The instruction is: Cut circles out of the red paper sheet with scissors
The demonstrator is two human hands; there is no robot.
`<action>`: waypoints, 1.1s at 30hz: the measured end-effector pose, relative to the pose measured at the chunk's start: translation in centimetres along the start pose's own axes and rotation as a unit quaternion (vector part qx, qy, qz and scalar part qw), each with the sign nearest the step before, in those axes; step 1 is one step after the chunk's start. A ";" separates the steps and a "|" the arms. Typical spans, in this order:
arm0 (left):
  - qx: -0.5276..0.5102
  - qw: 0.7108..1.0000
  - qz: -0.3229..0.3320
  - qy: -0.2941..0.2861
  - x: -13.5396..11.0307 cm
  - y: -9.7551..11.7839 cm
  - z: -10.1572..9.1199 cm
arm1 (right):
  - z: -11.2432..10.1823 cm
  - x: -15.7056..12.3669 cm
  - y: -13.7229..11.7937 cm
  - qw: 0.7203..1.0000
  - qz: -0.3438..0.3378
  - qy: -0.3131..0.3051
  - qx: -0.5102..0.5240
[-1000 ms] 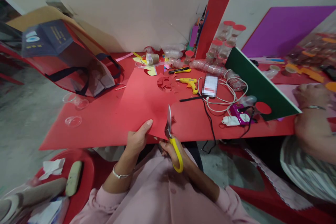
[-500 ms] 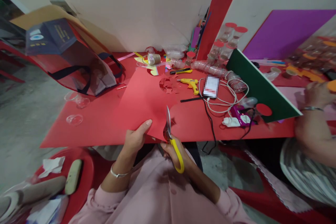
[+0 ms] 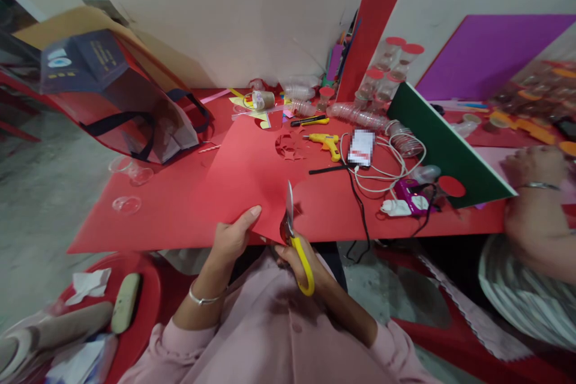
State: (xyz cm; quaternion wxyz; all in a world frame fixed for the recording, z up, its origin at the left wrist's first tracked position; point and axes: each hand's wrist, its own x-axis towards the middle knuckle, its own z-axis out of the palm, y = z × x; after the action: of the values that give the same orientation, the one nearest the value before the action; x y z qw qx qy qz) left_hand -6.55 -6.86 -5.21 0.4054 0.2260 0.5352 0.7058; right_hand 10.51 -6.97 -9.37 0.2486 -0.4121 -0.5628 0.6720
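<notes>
Working at the red table [image 3: 335,210] with red paper [image 3: 245,177] and scissors [image 3: 302,257]

Before you, the red table spreads wide, and its near edge is close to your body. At its left end stands a large bag [image 3: 130,114] with dark handles; toward the right, a green board [image 3: 445,144] is set slantwise on its edge. The red paper lies over the middle of the table and reaches to the near edge. Beyond the green board is a co-worker's arm [image 3: 535,225].

Your left hand [image 3: 233,235] grips the near part of the paper, thumb on top (the other fingers are hidden below). Your right hand [image 3: 292,259] is closed about the yellow handles of the scissors, whose blades point away from you, at the paper's right edge; how wide they are parted, I cannot tell. Farther off lie a yellow glue gun [image 3: 329,143] and, just beside it, a phone [image 3: 360,147]. Small red scraps [image 3: 292,151] lie between the glue gun and the paper.
</notes>
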 end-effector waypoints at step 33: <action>0.014 0.996 -0.032 -0.081 0.2 2.1 -0.6 | -0.1 -0.8 -1.9 0.999 -0.022 -0.019 -0.015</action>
State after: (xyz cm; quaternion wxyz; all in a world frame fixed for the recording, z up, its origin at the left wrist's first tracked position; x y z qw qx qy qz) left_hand -7.77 -7.25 -3.40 0.4668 0.2710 0.5176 0.6639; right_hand 10.79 -7.10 -7.37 0.2466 -0.3909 -0.5860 0.6656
